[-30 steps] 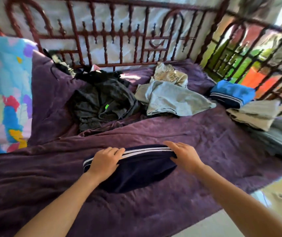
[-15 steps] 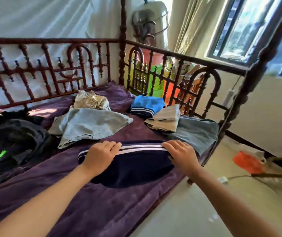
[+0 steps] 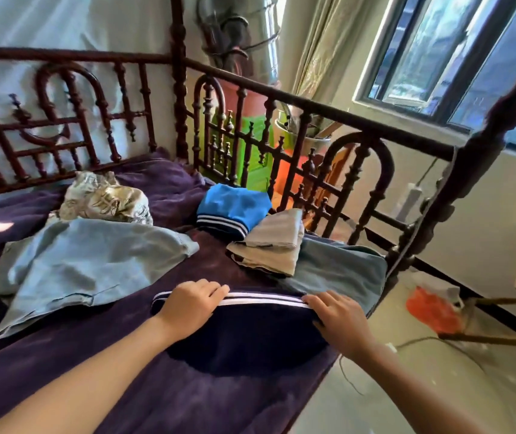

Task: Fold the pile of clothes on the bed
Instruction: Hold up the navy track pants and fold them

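Navy folded fabric garment w/ white stripes point(image 3: 250, 336) now brought beside folded clothes stack point(image 3: 269, 245) (stacking likely nxt); left hand point(image 3: 192, 303) fingers curled over striped edge, right hand point(image 3: 339, 321) fingers spread on it.

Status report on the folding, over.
Left hand grips striped edge of navy garment, right hand flat on it. Garment folded on the bed. Folded stack just beyond.

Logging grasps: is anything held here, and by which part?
The folded navy garment: the left hand curls over its white-striped edge near the left end; the right hand rests flat on the right end.
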`<state>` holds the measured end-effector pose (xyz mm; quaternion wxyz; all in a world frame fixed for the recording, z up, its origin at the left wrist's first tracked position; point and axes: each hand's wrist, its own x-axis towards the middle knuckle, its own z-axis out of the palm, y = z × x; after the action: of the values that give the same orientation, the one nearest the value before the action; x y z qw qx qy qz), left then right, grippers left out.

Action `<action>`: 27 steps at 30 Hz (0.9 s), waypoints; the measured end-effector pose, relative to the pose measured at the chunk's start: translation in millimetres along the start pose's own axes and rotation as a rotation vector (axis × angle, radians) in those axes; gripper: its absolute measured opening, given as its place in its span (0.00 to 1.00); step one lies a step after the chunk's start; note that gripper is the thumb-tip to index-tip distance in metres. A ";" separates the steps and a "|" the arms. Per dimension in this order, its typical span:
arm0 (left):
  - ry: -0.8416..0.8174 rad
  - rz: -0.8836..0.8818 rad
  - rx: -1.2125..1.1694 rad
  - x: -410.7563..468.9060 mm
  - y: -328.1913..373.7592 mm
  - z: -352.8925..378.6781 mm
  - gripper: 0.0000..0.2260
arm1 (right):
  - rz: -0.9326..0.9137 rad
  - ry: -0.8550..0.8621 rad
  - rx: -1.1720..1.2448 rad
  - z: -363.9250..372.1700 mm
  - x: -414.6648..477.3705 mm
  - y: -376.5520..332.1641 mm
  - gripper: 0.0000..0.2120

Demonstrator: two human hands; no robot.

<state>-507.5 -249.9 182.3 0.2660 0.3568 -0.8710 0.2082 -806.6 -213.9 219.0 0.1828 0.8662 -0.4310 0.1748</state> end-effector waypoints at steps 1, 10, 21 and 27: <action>-0.018 -0.014 -0.007 12.1 -11.2 8.1 0.14 | -0.004 -0.010 0.002 6.8 12.2 10.2 0.34; -0.217 -0.031 0.108 187.7 -159.2 99.0 0.15 | 0.148 0.061 -0.017 72.8 165.8 137.1 0.24; -0.262 -0.249 0.205 278.8 -295.1 234.3 0.19 | 0.115 0.261 -0.076 225.5 289.7 202.0 0.11; -1.029 -0.566 0.101 169.1 -252.2 302.3 0.29 | -0.006 -0.416 0.110 351.2 259.6 174.0 0.19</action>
<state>-520.2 -669.4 96.0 -0.1630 0.6428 -0.7479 -0.0295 -749.3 -653.0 61.1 0.0431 0.8936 -0.4466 0.0151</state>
